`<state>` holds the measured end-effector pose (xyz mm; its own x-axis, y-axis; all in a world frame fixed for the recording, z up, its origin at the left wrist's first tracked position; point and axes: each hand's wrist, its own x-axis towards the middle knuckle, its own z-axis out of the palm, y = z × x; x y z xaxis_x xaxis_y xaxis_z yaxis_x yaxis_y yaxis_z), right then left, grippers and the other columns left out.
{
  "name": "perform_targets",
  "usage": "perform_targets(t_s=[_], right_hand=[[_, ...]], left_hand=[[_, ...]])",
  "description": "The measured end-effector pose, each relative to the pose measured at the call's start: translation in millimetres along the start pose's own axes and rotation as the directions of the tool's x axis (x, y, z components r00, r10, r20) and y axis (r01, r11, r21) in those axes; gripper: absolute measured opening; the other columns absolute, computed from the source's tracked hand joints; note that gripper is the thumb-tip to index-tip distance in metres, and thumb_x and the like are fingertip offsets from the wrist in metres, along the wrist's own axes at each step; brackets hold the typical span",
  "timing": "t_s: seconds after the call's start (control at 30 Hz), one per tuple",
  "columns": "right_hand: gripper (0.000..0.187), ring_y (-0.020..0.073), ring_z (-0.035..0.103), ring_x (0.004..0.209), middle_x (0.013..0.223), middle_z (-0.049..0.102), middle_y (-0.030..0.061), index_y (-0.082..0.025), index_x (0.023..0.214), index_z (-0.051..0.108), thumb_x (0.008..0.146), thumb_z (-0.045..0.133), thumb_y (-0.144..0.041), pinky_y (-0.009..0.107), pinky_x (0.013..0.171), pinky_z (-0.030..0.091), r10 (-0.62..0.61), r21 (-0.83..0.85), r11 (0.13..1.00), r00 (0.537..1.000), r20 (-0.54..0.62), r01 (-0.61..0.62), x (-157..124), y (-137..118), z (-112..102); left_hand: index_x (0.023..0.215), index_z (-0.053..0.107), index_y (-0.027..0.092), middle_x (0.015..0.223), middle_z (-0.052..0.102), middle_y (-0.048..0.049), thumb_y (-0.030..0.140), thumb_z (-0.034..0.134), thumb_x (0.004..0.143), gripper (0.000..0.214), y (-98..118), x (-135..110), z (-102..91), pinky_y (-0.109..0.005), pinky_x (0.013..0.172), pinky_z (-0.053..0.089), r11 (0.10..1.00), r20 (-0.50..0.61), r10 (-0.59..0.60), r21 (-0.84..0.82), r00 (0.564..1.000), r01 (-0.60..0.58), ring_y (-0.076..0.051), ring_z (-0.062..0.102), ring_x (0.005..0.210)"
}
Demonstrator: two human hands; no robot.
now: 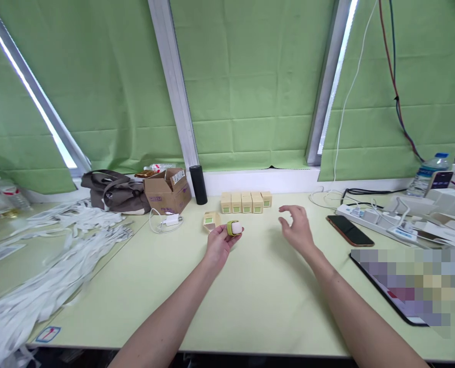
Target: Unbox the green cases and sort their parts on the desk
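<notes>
My left hand (220, 244) is closed around a small jar (234, 228) with a lime-green rim and a white top, held just above the pale green table (250, 291). Just left of it lies a small cream box (211, 220) with a green label, tipped on its side. Behind them, a row of several matching cream boxes (245, 202) stands near the wall. My right hand (296, 228) hovers open to the right of the jar, fingers spread and curved, holding nothing.
A black cylinder (198, 184), a cardboard box (168, 190) and a brown bag (114, 191) stand at the back left, with a white charger (169, 220) and heaps of white straps (58, 255). At the right lie a phone (350, 230), a power strip (376, 219), a tablet (403, 286) and a water bottle (428, 174).
</notes>
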<state>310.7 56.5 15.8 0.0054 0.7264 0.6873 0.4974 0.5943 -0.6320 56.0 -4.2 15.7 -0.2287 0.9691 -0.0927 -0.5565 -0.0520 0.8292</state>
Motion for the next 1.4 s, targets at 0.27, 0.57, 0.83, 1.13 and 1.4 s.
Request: perform_targets(t_s=[0.27,0.57,0.83,1.13,1.4], right_hand=[[0.049,0.0323,0.057,0.115,0.123,0.064,0.0098,-0.028,0.124,0.057,0.082,0.080,-0.037,0.051,0.092,0.053,-0.030,0.247,0.969,0.983,0.179,-0.016,-55,-82,67],[0.039,0.0324,0.054,0.115,0.120,0.061,0.0103,-0.028,0.117,0.054,0.084,0.074,-0.028,0.052,0.097,0.051,-0.067,0.221,0.974,0.994,0.091,0.045,-57,-85,65],[0.038,0.0330,0.055,0.119,0.121,0.064,0.0104,-0.029,0.119,0.058,0.085,0.072,-0.024,0.054,0.101,0.049,-0.087,0.278,0.958,0.996,0.025,0.076,-56,-86,58],[0.038,0.0324,0.057,0.118,0.118,0.067,0.0080,-0.031,0.122,0.064,0.085,0.072,-0.023,0.052,0.102,0.049,-0.068,0.365,0.930,0.997,0.024,0.054,-55,-87,54],[0.042,0.0305,0.062,0.121,0.127,0.068,0.0083,-0.029,0.125,0.063,0.085,0.071,-0.022,0.051,0.108,0.049,0.017,0.467,0.882,0.995,0.095,-0.060,-52,-86,49]], left_hand=[[0.088,0.064,0.016,0.094,0.078,-0.0095,0.025,0.090,0.076,0.030,-6,-7,3.2,-0.035,0.081,0.064,0.997,0.142,0.070,0.002,0.987,-0.071,-0.024,0.078,0.089],[0.084,0.064,0.016,0.078,0.069,0.0003,0.041,0.096,0.069,0.044,-11,-21,13.1,-0.018,0.058,0.053,0.993,0.223,0.119,-0.016,0.967,-0.118,-0.009,0.064,0.064],[0.088,0.067,0.016,0.087,0.073,-0.0029,0.046,0.093,0.072,0.043,-7,-29,16.8,-0.036,0.082,0.065,0.994,0.281,0.092,0.028,0.955,-0.104,-0.015,0.071,0.073],[0.091,0.075,0.015,0.094,0.075,-0.0086,0.036,0.093,0.073,0.033,-9,-24,13.7,-0.030,0.076,0.063,0.972,0.305,0.081,0.186,0.949,-0.143,-0.020,0.071,0.088],[0.104,0.075,0.020,0.113,0.075,-0.0103,0.012,0.083,0.076,0.031,-3,-28,12.9,-0.031,0.088,0.058,0.871,0.238,0.330,0.296,0.914,-0.391,-0.025,0.069,0.111]])
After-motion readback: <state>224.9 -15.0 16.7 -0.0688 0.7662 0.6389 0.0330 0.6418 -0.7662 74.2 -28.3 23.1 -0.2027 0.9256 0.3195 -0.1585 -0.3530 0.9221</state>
